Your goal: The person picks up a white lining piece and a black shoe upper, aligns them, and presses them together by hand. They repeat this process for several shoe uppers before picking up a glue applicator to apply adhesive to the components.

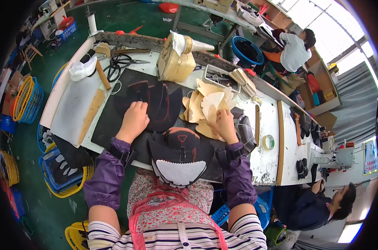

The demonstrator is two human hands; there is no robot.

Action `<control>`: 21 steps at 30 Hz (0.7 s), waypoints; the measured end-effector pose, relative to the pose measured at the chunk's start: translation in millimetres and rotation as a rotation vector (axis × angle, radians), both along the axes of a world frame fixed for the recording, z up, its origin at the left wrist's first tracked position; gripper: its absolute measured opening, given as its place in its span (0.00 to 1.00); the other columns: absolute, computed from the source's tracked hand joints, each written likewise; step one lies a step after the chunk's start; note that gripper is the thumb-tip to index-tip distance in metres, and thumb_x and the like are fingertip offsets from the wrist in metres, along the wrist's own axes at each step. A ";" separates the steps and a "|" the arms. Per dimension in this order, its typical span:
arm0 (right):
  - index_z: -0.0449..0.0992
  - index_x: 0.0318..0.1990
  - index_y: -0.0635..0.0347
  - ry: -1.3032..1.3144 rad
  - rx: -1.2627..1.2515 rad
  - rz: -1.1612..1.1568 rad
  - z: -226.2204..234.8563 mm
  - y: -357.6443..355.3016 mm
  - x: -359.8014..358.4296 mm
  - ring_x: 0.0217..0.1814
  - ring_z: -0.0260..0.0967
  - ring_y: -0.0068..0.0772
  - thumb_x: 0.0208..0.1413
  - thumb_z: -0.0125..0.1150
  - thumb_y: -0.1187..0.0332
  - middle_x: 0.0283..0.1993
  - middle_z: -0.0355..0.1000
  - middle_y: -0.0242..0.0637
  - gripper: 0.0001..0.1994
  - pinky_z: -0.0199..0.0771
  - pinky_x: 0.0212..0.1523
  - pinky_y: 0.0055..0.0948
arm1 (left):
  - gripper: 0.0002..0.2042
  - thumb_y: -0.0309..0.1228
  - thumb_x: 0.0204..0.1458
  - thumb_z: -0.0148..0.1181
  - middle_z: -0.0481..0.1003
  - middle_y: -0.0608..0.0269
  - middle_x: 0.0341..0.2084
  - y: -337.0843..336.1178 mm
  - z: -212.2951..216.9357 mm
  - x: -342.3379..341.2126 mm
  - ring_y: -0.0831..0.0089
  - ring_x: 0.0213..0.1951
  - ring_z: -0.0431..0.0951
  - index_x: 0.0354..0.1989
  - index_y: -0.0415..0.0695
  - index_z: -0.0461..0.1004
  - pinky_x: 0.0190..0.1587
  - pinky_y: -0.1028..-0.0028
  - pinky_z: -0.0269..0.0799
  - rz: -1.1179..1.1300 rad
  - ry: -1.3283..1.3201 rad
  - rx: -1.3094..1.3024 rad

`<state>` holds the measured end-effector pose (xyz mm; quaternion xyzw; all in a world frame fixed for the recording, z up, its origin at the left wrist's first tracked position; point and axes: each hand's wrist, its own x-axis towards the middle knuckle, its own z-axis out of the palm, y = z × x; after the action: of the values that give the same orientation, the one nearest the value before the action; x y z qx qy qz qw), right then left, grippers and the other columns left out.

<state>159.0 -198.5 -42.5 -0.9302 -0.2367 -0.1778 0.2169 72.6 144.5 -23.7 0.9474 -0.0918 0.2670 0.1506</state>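
My left hand (135,118) is closed at the edge of a stack of black cut shoe-upper pieces (168,104) with red markings; its fingertips meet the black material. To the right, my right hand (223,125) pinches a beige piece with a zigzag edge, in a loose pile of beige zigzag-edged pieces (195,106). Nearest me, at the table edge, lies another stack of black upper pieces (172,146). A white crescent-shaped piece (180,168) with a toothed rim is on top of it.
A worn block (176,62) carries a cone. Black-handled scissors (120,64) and a wooden-handled tool (103,76) lie at left. A tool tray (222,78), a tape roll (268,142) and a sewing machine (336,157) are rightward. Two other people (295,52) sit nearby.
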 end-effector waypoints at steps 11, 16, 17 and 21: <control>0.67 0.37 0.69 0.071 -0.080 -0.082 12.5 16.7 1.3 0.38 0.65 0.51 0.34 0.73 0.66 0.35 0.68 0.48 0.25 0.65 0.39 0.40 | 0.19 0.25 0.38 0.59 0.68 0.52 0.32 -3.9 4.5 -17.2 0.54 0.41 0.69 0.43 0.35 0.68 0.49 0.67 0.67 -0.036 0.224 0.041; 0.67 0.33 0.68 0.028 0.146 -0.123 -3.3 5.3 1.0 0.29 0.66 0.44 0.40 0.69 0.70 0.27 0.68 0.44 0.17 0.67 0.30 0.36 | 0.14 0.21 0.39 0.56 0.72 0.53 0.33 4.2 8.4 -12.3 0.53 0.39 0.72 0.39 0.35 0.71 0.45 0.67 0.70 -0.013 0.128 0.007; 0.67 0.31 0.67 0.163 0.235 -0.182 -2.9 -1.4 3.0 0.29 0.66 0.43 0.42 0.68 0.71 0.26 0.68 0.44 0.14 0.67 0.31 0.36 | 0.13 0.20 0.39 0.55 0.73 0.53 0.33 0.7 19.7 -15.0 0.53 0.38 0.72 0.37 0.35 0.72 0.44 0.66 0.71 -0.006 -0.032 -0.145; 0.69 0.31 0.67 0.229 0.479 -0.164 9.7 -4.2 3.5 0.23 0.63 0.29 0.47 0.64 0.74 0.21 0.65 0.38 0.09 0.65 0.25 0.27 | 0.14 0.19 0.39 0.55 0.74 0.51 0.36 -47.8 71.0 -70.8 0.53 0.38 0.74 0.38 0.35 0.73 0.42 0.63 0.72 -0.215 -0.205 -0.202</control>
<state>162.5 -202.7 -32.8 -0.8825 -0.0859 -0.1394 0.4410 1.8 96.7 47.2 0.8799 -0.1802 0.3523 0.2628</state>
